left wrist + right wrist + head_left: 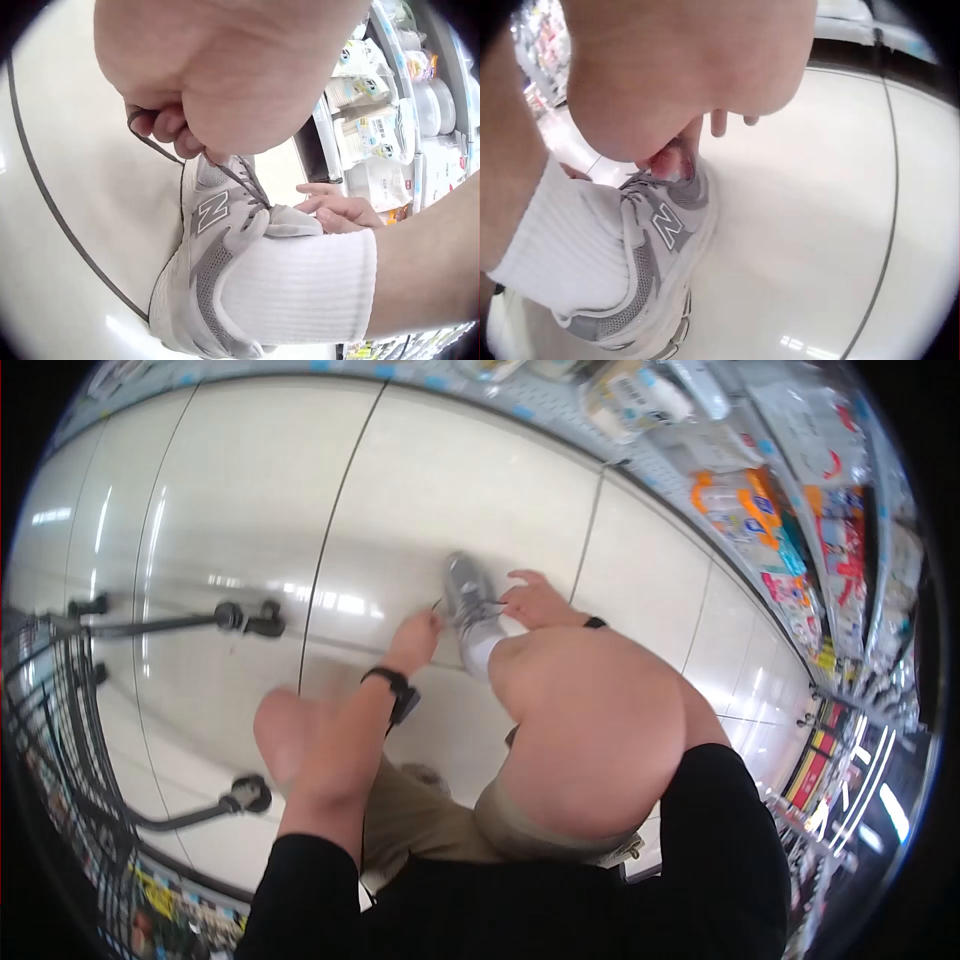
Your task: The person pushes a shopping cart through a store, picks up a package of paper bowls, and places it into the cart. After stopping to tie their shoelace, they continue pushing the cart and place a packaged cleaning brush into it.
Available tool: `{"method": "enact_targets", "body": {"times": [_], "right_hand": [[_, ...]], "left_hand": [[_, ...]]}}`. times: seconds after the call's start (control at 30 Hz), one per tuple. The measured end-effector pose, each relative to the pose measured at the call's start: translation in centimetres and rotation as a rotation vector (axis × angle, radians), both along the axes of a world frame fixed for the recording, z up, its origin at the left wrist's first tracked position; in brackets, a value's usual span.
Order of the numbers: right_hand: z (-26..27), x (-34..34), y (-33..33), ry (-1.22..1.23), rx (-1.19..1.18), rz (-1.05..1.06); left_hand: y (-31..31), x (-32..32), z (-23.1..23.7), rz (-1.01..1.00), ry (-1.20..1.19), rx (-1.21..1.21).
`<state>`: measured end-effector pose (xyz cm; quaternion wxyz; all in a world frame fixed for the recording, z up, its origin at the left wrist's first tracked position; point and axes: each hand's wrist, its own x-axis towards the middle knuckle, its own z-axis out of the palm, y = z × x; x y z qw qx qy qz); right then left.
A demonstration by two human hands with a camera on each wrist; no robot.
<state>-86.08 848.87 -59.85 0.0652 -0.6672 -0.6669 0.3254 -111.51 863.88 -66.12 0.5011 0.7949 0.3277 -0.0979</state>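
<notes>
A grey sneaker (pixel 466 588) with a white N on its side (pixel 212 212) is worn over a white sock (pixel 300 289) and stands on the floor. On its left side, the left hand (pixel 415 640) pinches a dark grey lace (pixel 247 184), its fingers curled in the left wrist view (pixel 217 67). Across the shoe, the right hand (pixel 535 603) holds lace at the laced front, thumb and index together, other fingers extended. The right wrist view shows that hand (pixel 690 67) over the laces (pixel 641 184); its palm hides part of the grip.
A black wire cart (pixel 90 730) with casters (pixel 245 794) stands at the left. Shelves of packaged goods (pixel 750 510) run along the top and right. The bent knee (pixel 590 730) is close to the right arm. Glossy floor tiles (pixel 400 480) surround the shoe.
</notes>
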Motion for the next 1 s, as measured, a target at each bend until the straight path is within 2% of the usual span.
{"method": "enact_targets", "body": {"times": [0.03,0.1,0.13,0.2,0.23,0.3,0.33,0.37,0.43,0.47,0.5,0.57,0.6,0.63,0.67,0.73,0.77,0.83,0.87,0.9,0.97,1.0], "right_hand": [[-1.3,0.0,-0.9,-0.019,0.024,-0.075],[-3.5,0.0,-1.3,-0.019,-0.360,-0.146],[-3.0,-0.2,-1.3,-0.037,-0.346,-0.164],[-1.9,-0.7,-1.2,-0.029,0.144,-0.162],[-1.4,-0.7,-0.7,-0.039,0.157,-0.167],[-0.4,-0.9,0.4,0.389,-0.283,-0.537],[0.2,-1.0,0.8,0.473,-0.372,-0.622],[0.8,-1.1,1.0,0.475,-0.362,-0.620],[1.7,-0.6,0.7,0.627,-0.343,-0.688],[1.1,0.0,0.2,0.628,-0.338,-0.684],[-0.6,0.8,-0.6,0.640,-0.274,-0.642],[-1.2,1.5,-1.1,0.644,-0.211,-0.613],[-0.7,1.6,-0.9,0.452,-0.207,-0.487],[-0.2,1.4,-0.7,0.263,-0.204,-0.359],[0.1,1.1,-0.4,0.257,-0.208,-0.366],[0.5,0.0,0.4,-0.141,-0.236,-0.339],[0.4,-0.6,0.6,-0.141,-0.234,-0.332],[-0.7,-2.9,1.9,-0.178,-0.039,-0.573],[-1.8,-3.8,2.3,-0.114,0.087,-0.717],[-2.0,-4.0,3.2,-0.104,0.088,-0.700],[-1.9,-3.6,4.2,0.529,-0.107,-0.772],[-1.6,-3.3,4.5,0.531,-0.109,-0.768]], "left_hand": [[-0.1,-0.4,0.1,-0.044,0.050,0.024],[-0.1,-1.3,0.1,-0.073,0.088,0.092],[0.3,-1.3,1.0,-0.093,0.116,0.115],[1.0,-1.0,2.3,-0.114,0.131,0.154],[1.2,-1.0,2.6,-0.100,0.149,0.135],[1.9,-1.0,2.8,-0.084,0.165,0.128],[2.3,-1.0,2.6,-0.058,0.175,0.024],[2.5,-1.2,2.3,-0.034,0.187,-0.081],[1.8,-1.8,1.1,-0.021,0.106,-0.106],[1.6,-2.1,0.5,-0.009,0.026,-0.142],[1.8,-1.6,1.7,-0.006,0.024,-0.137],[2.1,-0.3,5.5,-0.009,0.222,-0.738],[2.0,0.1,5.6,-0.019,0.215,-0.744],[1.8,0.2,5.6,0.027,0.179,-0.865],[1.6,0.4,5.5,0.076,0.145,-0.983],[0.9,0.6,4.6,0.134,0.089,-1.026],[0.7,0.5,3.9,0.198,0.037,-1.061],[-0.4,0.8,3.0,0.281,-0.028,-0.983],[-0.7,0.5,2.7,0.358,-0.093,-0.912],[-1.0,0.5,2.8,0.378,-0.093,-0.908],[-1.7,1.2,3.2,0.506,-0.162,-0.917],[-1.9,1.6,2.9,0.511,-0.162,-0.916]]}}
